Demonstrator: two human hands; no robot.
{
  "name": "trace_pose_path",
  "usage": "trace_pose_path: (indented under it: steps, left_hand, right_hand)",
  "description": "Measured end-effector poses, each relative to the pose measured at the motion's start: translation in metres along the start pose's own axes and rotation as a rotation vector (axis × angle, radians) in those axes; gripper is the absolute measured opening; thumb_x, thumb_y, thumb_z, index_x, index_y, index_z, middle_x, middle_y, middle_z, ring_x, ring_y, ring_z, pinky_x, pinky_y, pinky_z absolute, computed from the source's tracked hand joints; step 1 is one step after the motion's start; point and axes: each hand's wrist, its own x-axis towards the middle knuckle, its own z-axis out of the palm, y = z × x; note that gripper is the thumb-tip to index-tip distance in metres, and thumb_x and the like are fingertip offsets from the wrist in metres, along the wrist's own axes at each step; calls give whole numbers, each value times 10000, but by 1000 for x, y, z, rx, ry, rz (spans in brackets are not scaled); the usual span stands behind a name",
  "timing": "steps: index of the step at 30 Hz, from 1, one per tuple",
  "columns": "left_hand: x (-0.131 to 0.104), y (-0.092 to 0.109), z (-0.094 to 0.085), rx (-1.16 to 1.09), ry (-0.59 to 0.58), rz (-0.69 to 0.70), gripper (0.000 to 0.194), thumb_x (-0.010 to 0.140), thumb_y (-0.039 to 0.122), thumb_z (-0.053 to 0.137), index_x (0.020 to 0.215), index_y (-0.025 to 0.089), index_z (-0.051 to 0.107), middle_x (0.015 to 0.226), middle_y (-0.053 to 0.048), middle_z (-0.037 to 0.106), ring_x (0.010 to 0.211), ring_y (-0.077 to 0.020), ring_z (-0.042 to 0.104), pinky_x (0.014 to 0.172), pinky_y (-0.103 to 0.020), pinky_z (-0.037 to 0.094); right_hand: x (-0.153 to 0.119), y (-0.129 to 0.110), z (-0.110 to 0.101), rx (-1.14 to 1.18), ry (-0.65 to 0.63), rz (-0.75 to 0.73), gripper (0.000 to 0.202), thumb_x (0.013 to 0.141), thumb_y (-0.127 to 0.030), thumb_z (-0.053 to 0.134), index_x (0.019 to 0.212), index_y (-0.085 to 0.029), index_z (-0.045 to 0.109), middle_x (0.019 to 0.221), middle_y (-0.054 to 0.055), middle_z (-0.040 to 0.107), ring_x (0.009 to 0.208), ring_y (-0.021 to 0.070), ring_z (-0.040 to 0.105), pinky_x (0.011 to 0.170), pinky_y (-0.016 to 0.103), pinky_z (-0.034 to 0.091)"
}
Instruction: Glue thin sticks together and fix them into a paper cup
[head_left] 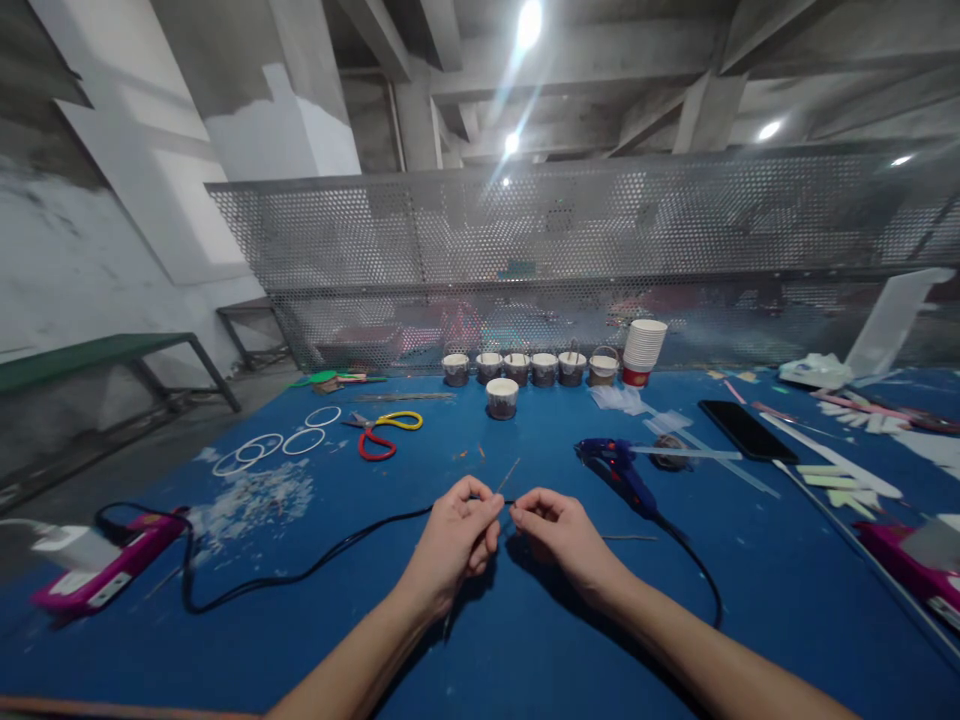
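Observation:
My left hand (pixel 463 530) is closed in a pinch on a thin brownish strand (pixel 510 473), whose tip sticks up past the fingertips. It looks like twine or a thin twig; I cannot tell which. Close beside it, my right hand (pixel 561 535) has thumb and forefinger pressed together, and what they hold, if anything, is too small to make out. A black cable (pixel 322 562) runs across the blue table (pixel 525 660) and passes behind the hands. To the right of the right hand lies a blue glue gun (pixel 619 465) with a translucent glue stick (pixel 690 453) in its back.
Red-and-yellow-handled scissors (pixel 382 437) and white rings (pixel 304 441) lie at left, near a magenta power strip (pixel 112 575). Small cups (pixel 502 399) line the back beside stacked paper cups (pixel 645 348). A black phone (pixel 746 431) and pale strips (pixel 840 480) are at right. Metal mesh (pixel 570 240) stands behind.

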Motion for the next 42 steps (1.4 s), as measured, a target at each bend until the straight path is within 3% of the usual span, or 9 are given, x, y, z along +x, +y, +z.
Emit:
trace_pose_path:
  steps: [9,16,21,26,35,42]
  left_hand:
    - [1,-1,0,62,28,-10,313,719,462,604,679,162,525,455,65,496,279,-18,317,286,-132,249]
    - [-1,4,0,-28,-11,-97,315,718,472,603,753,168,527,419,88,441,290,-1,178,304,-124,130]
    - [-2,5,0,1,22,-67,319,662,422,681,743,192,475,388,118,386,300,-15,220,312,-119,176]
    - [-2,3,-1,-18,37,-40,305,696,428,646,694,193,451,383,109,405,288,-7,194,300,-116,162]
    - [-1,4,0,-52,56,-29,270,697,403,652,698,157,540,531,67,492,311,1,285,299,-121,226]
    - [0,3,-1,-114,22,-85,293,706,437,625,719,159,535,487,89,408,303,4,222,289,-115,156]
  right_hand:
    - [1,1,0,18,-15,-7,346,637,-471,696,660,-151,566,501,-68,457,396,38,305,388,202,217]
    - [0,1,-1,6,-3,-8,339,644,-461,695,650,-148,564,498,-64,454,406,39,303,396,203,210]
    - [1,1,-1,-3,5,-11,334,641,-459,696,651,-149,572,505,-56,471,409,42,310,398,205,213]
    - [1,0,-1,-9,11,-5,319,639,-443,698,659,-148,578,501,-59,473,403,42,311,394,204,210]
    - [2,1,-1,4,0,0,327,636,-454,702,655,-148,588,499,-61,469,403,40,309,394,203,216]
    - [0,0,0,1,3,18,358,610,-480,713,647,-149,583,502,-60,474,400,40,309,393,206,216]
